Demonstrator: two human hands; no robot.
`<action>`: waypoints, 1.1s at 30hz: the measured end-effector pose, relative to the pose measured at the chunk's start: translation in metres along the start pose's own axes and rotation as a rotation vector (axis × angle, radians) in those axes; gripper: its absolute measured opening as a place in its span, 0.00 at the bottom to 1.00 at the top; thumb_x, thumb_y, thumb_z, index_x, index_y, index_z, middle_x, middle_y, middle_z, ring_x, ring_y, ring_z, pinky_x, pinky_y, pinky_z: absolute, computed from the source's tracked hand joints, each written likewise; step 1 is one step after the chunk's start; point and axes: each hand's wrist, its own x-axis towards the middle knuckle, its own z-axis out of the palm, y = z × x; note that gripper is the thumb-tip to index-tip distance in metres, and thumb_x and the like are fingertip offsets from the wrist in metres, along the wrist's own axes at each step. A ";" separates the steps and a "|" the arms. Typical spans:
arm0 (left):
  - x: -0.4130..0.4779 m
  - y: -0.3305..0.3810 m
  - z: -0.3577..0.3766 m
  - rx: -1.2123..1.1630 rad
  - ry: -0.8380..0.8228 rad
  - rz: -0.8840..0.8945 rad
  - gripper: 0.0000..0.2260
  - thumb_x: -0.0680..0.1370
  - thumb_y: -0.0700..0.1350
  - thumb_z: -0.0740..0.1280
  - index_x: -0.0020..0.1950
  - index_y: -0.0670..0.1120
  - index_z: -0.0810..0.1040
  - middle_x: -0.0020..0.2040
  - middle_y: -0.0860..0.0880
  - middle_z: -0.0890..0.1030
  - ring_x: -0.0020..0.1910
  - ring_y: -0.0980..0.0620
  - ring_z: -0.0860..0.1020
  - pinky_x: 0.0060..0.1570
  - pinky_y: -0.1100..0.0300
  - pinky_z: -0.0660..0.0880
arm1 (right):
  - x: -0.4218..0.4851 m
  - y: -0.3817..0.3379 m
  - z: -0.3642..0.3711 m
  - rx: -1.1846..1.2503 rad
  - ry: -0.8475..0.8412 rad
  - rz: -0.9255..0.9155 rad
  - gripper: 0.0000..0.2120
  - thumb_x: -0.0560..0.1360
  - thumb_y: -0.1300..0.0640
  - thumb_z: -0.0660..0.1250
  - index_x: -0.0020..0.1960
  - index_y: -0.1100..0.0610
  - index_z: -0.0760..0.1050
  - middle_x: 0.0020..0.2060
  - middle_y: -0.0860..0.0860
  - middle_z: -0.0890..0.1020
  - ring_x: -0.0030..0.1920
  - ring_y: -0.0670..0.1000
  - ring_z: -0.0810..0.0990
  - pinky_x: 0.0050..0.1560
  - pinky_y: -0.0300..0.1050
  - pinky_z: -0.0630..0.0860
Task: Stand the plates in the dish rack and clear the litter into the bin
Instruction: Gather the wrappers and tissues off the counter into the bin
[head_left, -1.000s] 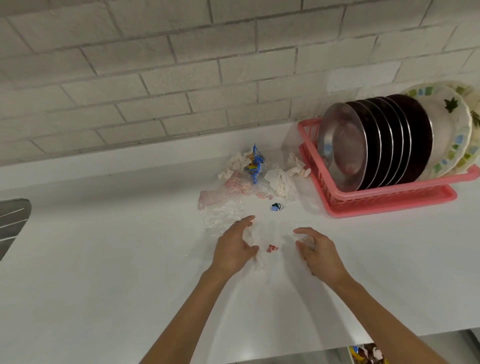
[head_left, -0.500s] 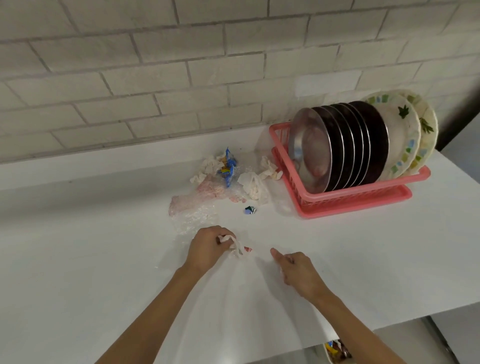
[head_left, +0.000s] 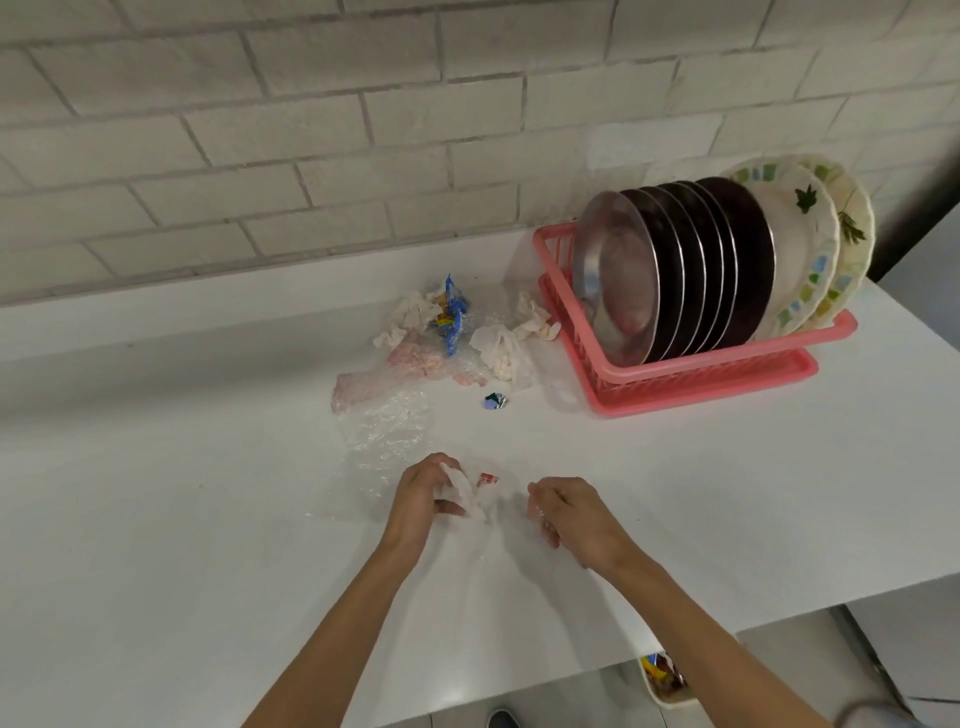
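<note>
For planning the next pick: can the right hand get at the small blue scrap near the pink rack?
Probably yes. The blue scrap lies alone on the counter ahead of the right hand, nothing between them; the rack stands aside.

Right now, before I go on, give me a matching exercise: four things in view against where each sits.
Things: 1 steel plate; 2 blue wrapper; 3 white scrap; 4 bin.
Places: A below the counter edge; B in the left hand; C front of the pink rack; D in the litter by the wall.
Pairs: 1-C, 2-D, 3-B, 4-A.
</note>
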 end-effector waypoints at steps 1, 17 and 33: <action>-0.001 -0.002 -0.004 -0.039 -0.004 -0.020 0.09 0.68 0.43 0.60 0.39 0.39 0.77 0.39 0.42 0.81 0.38 0.45 0.80 0.33 0.56 0.78 | -0.002 -0.001 0.001 -0.011 -0.018 -0.006 0.16 0.80 0.52 0.59 0.36 0.54 0.76 0.25 0.50 0.77 0.26 0.48 0.74 0.19 0.32 0.61; -0.029 -0.023 -0.008 0.104 0.114 0.046 0.11 0.67 0.40 0.68 0.49 0.43 0.81 0.51 0.55 0.82 0.49 0.55 0.80 0.44 0.64 0.76 | -0.015 -0.014 0.026 -0.036 -0.144 -0.113 0.15 0.78 0.54 0.64 0.61 0.37 0.74 0.24 0.47 0.76 0.26 0.44 0.74 0.20 0.33 0.64; -0.034 -0.023 0.005 -0.336 0.005 -0.057 0.17 0.58 0.35 0.60 0.46 0.44 0.72 0.42 0.43 0.81 0.38 0.44 0.79 0.35 0.54 0.77 | -0.028 -0.012 0.029 -0.029 -0.231 -0.207 0.14 0.80 0.53 0.62 0.61 0.37 0.77 0.26 0.40 0.78 0.26 0.42 0.74 0.29 0.30 0.69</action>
